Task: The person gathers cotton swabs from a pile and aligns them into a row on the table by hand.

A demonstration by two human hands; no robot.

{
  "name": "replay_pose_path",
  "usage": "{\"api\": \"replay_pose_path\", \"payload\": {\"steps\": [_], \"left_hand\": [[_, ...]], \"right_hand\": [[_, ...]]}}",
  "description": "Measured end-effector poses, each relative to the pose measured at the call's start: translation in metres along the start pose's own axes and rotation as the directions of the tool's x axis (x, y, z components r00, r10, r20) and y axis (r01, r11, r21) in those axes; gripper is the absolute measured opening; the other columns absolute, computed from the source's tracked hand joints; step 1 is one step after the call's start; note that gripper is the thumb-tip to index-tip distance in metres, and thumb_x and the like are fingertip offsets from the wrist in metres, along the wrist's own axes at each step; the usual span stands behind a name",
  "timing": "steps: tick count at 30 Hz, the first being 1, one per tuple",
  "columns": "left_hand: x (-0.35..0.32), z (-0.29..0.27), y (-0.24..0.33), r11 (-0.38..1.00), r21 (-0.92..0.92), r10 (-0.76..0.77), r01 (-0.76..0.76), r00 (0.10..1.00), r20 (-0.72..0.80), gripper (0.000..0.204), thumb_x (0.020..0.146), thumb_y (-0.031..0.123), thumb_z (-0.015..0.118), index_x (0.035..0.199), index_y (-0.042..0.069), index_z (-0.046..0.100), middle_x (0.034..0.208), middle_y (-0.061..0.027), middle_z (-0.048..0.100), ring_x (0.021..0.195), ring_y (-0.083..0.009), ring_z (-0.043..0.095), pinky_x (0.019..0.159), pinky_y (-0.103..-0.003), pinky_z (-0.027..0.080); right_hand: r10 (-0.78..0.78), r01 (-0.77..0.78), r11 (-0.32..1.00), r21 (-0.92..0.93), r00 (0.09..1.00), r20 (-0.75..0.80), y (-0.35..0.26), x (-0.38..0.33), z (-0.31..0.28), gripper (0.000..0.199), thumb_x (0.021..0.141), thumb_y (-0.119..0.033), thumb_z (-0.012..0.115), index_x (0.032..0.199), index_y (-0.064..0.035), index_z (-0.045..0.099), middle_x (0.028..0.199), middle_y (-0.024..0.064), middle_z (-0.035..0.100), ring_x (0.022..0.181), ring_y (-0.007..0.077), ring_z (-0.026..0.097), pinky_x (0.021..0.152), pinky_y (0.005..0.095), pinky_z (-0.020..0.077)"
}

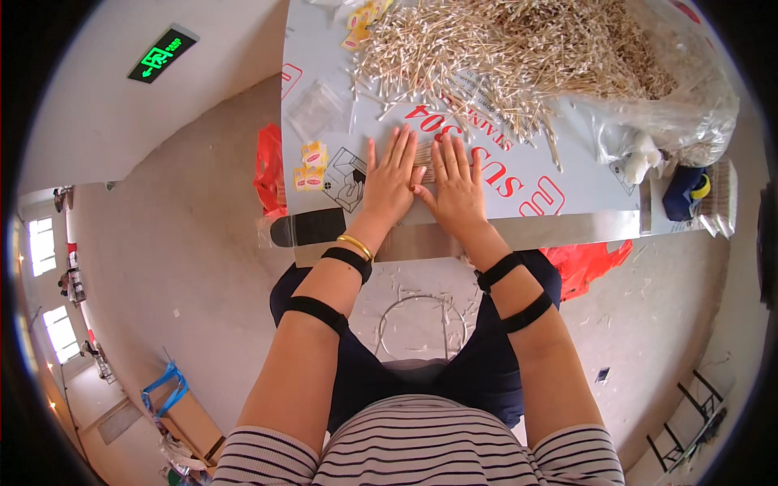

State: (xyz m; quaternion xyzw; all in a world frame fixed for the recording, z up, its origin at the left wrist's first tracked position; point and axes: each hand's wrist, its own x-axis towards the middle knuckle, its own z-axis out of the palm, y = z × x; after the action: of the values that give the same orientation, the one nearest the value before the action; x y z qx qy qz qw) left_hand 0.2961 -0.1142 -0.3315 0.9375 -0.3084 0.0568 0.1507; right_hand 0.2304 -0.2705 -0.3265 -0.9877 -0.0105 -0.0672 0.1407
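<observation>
At the far left a red bag [267,166] hangs off the table [567,223] edge. Just right of it, small yellow packets [310,164] lie on the table's white sheet, with clear sleeves [318,108] beyond them. The left hand [392,180] lies flat, palm down, fingers spread and straight, gripping nothing; a gold bangle [355,245] sits on its wrist. Between the two hands, a small bundle of swabs [427,159] rests on the table, mostly covered by the fingers that press on it from both sides. The right hand [455,188] is likewise flat and open, its thumb touching the left hand's thumb. Beyond the hands a large heap of loose swabs [502,57] spreads across the table. At the far right sits a clear plastic bag [689,113].
</observation>
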Motion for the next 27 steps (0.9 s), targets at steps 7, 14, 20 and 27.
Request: {"api": "replay_pose_path", "payload": {"steps": [7, 14, 20, 27], "left_hand": [[0.000, -0.002, -0.001, 1.000, 0.025, 0.018, -0.018, 1.000, -0.013, 0.063, 0.107, 0.036, 0.047, 0.162, 0.007, 0.035, 0.171, -0.0079, 0.032, 0.159, -0.0242, 0.028, 0.129, -0.059, 0.011], [0.001, -0.006, 0.003, 1.000, 0.003, -0.001, 0.001, 1.000, 0.007, 0.062, 0.107, 0.033, 0.050, 0.162, 0.010, 0.036, 0.170, -0.0066, 0.033, 0.158, -0.0242, 0.030, 0.129, -0.059, 0.012], [0.001, -0.005, 0.004, 1.000, 0.006, -0.002, 0.002, 1.000, 0.005, 0.062, 0.107, 0.034, 0.049, 0.163, 0.011, 0.036, 0.171, -0.0067, 0.032, 0.159, -0.0273, 0.026, 0.129, -0.059, 0.011], [0.000, -0.006, 0.002, 1.000, 0.019, -0.010, 0.010, 1.000, 0.003, 0.060, 0.108, 0.037, 0.047, 0.162, 0.013, 0.038, 0.171, -0.0062, 0.031, 0.160, -0.0300, 0.024, 0.128, -0.059, 0.012]], "right_hand": [[-0.004, 0.004, 0.999, 0.038, 1.000, -0.010, 0.000, 0.000, -0.004, 0.090, 0.100, -0.067, 0.048, 0.164, -0.0051, 0.032, 0.172, 0.0135, 0.026, 0.161, 0.0308, 0.018, 0.129, 0.0587, 0.0103], [0.051, -0.049, 0.997, 0.057, 0.998, -0.043, 0.001, 0.005, -0.005, 0.080, 0.103, -0.062, 0.047, 0.162, -0.0076, 0.038, 0.170, 0.0114, 0.031, 0.157, 0.0279, 0.027, 0.127, 0.0560, 0.0163], [0.009, -0.007, 1.000, 0.024, 0.998, -0.069, 0.002, 0.003, -0.005, 0.079, 0.102, -0.062, 0.048, 0.161, -0.0101, 0.041, 0.170, 0.0116, 0.031, 0.157, 0.0289, 0.027, 0.127, 0.0564, 0.0170], [-0.009, 0.015, 0.993, 0.121, 0.999, -0.044, 0.007, -0.003, -0.012, 0.072, 0.103, -0.053, 0.053, 0.159, -0.0089, 0.043, 0.169, 0.0125, 0.032, 0.158, 0.0304, 0.026, 0.128, 0.0533, 0.0175]]}}
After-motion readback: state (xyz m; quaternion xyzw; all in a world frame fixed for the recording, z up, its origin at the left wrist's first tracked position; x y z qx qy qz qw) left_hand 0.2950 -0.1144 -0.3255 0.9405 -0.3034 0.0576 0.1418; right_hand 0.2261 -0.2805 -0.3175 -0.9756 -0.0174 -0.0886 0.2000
